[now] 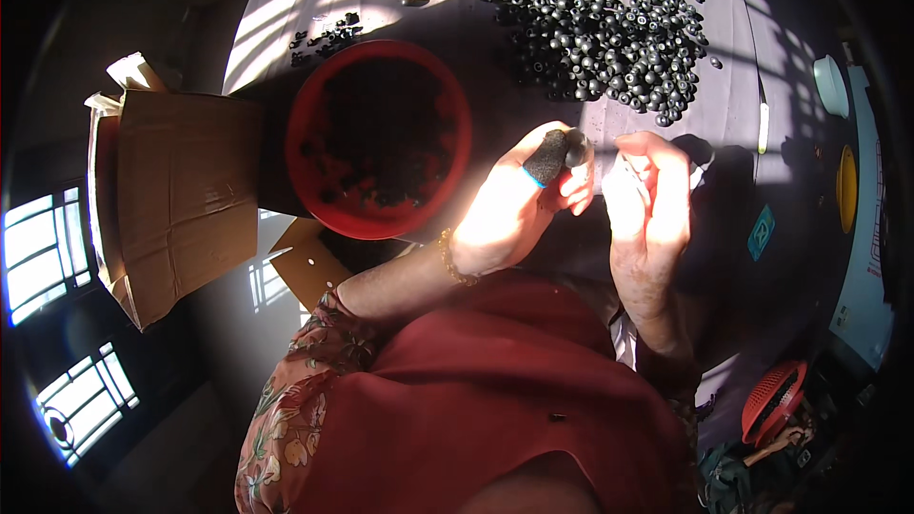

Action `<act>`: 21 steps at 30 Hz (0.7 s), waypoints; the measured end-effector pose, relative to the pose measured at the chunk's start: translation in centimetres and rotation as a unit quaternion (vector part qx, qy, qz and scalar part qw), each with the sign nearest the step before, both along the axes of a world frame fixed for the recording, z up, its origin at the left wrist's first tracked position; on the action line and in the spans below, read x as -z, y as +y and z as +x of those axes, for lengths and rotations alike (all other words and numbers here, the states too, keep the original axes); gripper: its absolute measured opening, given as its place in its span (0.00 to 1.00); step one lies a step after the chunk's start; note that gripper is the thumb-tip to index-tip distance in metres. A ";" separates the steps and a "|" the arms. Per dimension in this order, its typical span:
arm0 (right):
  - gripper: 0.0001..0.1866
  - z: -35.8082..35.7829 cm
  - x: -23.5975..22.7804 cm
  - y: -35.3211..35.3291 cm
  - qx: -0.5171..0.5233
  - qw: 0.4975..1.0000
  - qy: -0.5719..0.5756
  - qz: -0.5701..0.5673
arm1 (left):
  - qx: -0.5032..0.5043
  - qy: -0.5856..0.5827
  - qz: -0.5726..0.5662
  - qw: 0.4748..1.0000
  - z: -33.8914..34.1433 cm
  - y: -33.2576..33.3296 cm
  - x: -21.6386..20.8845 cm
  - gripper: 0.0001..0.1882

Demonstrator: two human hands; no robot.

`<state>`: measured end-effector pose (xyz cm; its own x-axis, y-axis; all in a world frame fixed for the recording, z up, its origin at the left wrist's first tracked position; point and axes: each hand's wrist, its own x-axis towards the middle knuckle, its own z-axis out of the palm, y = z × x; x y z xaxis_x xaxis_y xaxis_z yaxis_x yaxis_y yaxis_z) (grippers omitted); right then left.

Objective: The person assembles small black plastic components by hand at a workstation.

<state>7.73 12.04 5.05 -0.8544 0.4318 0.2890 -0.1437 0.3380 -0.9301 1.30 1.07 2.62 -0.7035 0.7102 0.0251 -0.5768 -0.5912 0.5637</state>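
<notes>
Over a lilac tablecloth (733, 29), pinches 1 dark bead (576, 148) at 2 o'clock between thumb and finger of left hand (509, 205). Holds fingertips of right hand (652, 205) close together; cannot tell whether around anything. Counts 1 red bowl (464, 133) between 10 and 11 o'clock, partly filled with dark pieces (381, 109); judges partway done, with black beads (609, 48) at 1 o'clock left, too many to count.

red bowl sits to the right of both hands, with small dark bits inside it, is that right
Not quite: the side is wrong. In the head view the red bowl sits to the left of both the left hand and the right hand, with small dark bits inside it.
</notes>
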 end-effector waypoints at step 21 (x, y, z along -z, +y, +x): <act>0.14 0.6 -2.1 0.9 -0.005 0.901 -0.014 0.434 | 0.043 0.005 0.044 0.998 -0.1 0.2 0.6 0.12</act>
<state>8.29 12.94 7.11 -0.8692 0.0449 0.4925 -0.1320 0.9387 -0.3185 1.16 1.29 2.05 -0.6401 0.7621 0.0972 -0.6211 -0.5878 0.5184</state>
